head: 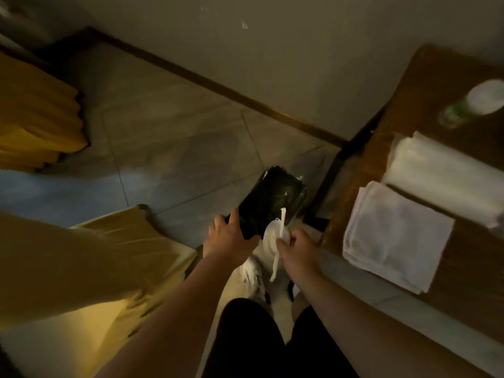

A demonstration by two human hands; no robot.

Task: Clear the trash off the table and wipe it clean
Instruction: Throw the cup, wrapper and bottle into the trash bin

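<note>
A black trash bin (268,200) lined with a dark bag stands on the floor beside the wooden table (425,77). My left hand (230,236) grips the bin's near rim. My right hand (297,245) holds a clear plastic cup lid (271,236) and a wrapped white straw (281,222) right at the bin's opening. On the table lie a folded white cloth (392,238), a stack of clear plastic bags (447,170) and a plastic bottle with a green label (461,110).
A bed with a yellow cover (90,257) fills the lower left. Yellow curtains (35,113) hang at the left. My legs in black shorts and white shoes (252,274) stand between bed and table. Grey floor tiles (174,132) stretch to the wall's dark skirting.
</note>
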